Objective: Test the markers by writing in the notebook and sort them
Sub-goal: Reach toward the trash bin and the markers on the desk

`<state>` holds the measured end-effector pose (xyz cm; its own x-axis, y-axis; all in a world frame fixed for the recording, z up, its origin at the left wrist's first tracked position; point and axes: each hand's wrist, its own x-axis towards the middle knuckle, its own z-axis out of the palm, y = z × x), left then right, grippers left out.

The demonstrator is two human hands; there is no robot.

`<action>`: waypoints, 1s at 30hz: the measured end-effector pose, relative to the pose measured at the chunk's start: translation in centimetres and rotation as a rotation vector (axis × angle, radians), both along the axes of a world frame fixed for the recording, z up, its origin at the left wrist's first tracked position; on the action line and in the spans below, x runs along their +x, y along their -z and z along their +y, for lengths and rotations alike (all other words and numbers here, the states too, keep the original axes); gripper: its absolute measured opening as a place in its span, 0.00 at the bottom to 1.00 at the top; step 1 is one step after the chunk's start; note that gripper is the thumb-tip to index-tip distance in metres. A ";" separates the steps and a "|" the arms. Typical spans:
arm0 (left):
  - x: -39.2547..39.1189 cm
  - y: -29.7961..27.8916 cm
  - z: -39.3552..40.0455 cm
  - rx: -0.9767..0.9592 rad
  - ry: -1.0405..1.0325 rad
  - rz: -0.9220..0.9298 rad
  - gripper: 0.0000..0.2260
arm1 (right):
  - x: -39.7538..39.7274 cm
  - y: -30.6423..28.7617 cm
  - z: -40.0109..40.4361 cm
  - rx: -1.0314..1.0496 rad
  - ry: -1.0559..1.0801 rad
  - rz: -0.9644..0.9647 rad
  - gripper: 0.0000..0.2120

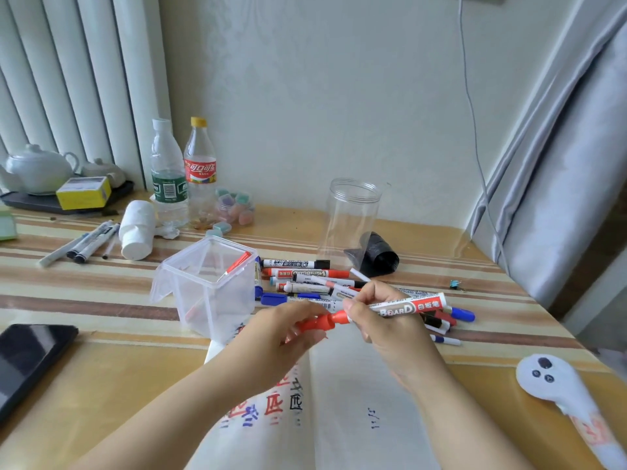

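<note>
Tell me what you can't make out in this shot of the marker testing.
Head view only:
- The red marker's tip: hidden where the cap meets it, so capped or uncapped is unclear.
- Notebook writing: partly covered by the left hand and forearms.
- Marker pile: overlapping, some behind the right hand; no count possible.
- Square plastic container: contents blurred beyond one red marker.

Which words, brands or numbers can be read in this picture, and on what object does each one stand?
"BOARD" and "白板笔": red marker held in the right hand.
"WHITEBOARD": upside down on a red marker in the pile.
"可口可乐": red label of the yellow-capped bottle.
Handwritten characters on the notebook: too blurred to read.
Green bottle label, yellow box: too small to read.
</note>
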<state>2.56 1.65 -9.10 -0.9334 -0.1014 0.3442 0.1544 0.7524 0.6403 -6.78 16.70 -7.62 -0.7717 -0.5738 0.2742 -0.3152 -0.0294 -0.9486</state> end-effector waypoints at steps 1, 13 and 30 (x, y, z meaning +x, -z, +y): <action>0.4 -0.3 0.2 -0.002 -0.004 0.008 0.10 | 0.3 -0.1 -0.1 -0.011 -0.024 -0.003 0.12; 7.1 -2.1 -0.2 -0.002 -0.225 0.069 0.08 | 4.7 -0.8 -3.7 -0.099 -0.088 -0.070 0.19; 36.4 -2.7 -9.5 -0.086 -0.985 0.181 0.04 | 31.3 -1.2 -23.4 -0.189 -0.866 -0.370 0.18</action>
<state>38.99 -7.88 -6.44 -0.3801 -0.7685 0.5147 -0.4721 0.6397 0.6065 24.47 -6.65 -6.47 -0.1571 -0.9568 0.2446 0.2063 -0.2740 -0.9393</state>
